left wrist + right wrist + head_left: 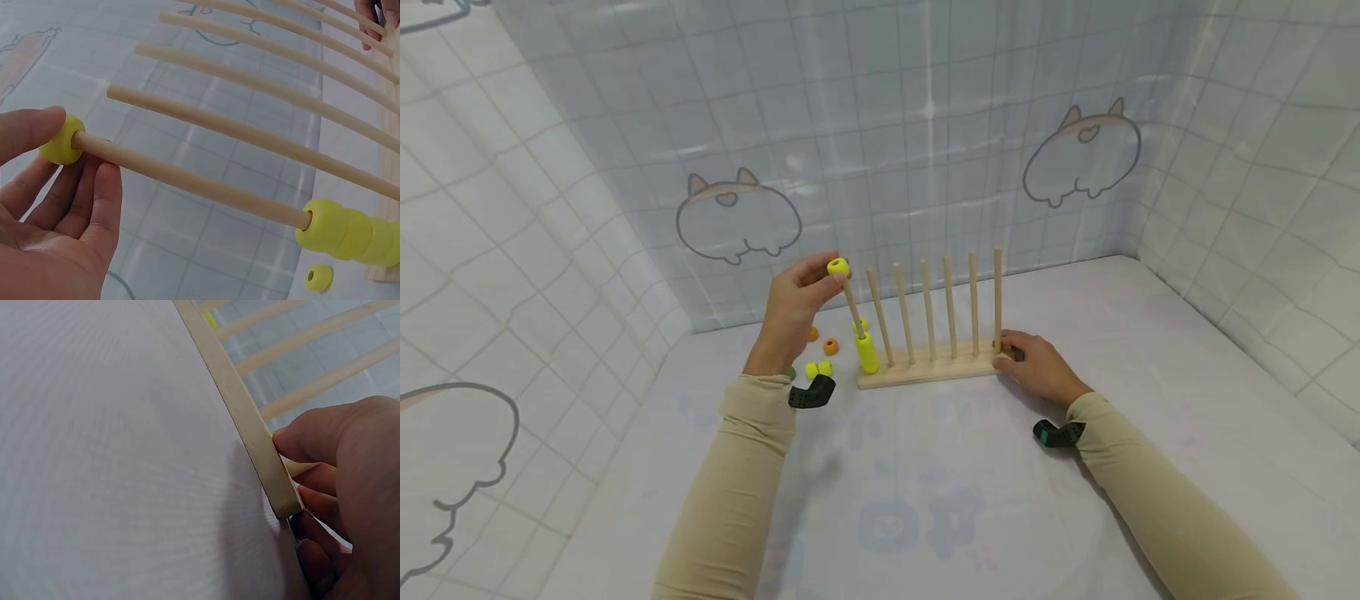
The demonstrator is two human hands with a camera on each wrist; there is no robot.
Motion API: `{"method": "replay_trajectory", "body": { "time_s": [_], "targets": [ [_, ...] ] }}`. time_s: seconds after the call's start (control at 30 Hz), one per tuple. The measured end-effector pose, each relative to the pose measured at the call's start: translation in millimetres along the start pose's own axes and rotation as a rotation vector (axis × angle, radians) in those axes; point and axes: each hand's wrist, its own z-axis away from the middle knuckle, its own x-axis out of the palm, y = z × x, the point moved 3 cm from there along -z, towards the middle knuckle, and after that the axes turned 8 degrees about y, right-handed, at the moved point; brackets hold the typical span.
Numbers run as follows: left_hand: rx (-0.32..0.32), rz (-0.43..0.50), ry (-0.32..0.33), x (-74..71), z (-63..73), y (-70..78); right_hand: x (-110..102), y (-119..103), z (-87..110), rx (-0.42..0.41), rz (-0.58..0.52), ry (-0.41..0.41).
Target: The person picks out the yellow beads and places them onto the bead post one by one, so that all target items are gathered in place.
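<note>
At the tip of the leftmost wooden peg (187, 178), my left hand (793, 304) pinches a yellow bead (61, 149) between thumb and fingers. The peg's tip goes into the bead's hole. Lower on that peg sits a stack of several yellow beads (867, 354), down against the wooden base (925, 372). More bare pegs stand in a row along the base to the right. My right hand (1037, 367) grips the base's right end, thumb against its edge in the right wrist view, other fingers partly hidden behind it.
Loose beads lie left of the base: a yellow pair (818, 369), an orange bead (831, 347), another orange one and a green one partly behind the left hand. One more yellow bead (319, 277) lies behind the stack. A tile-patterned wall (887, 125) rises behind.
</note>
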Motion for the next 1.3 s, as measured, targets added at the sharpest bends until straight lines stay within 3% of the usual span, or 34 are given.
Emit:
{"method": "replay_trajectory", "body": {
  "time_s": [1.3],
  "targets": [
    [0.022, -0.071, -0.015, -0.9, -0.7, -5.7, 0.9, -0.9, 0.8, -0.040, 0.001, 0.021]
  ]
}}
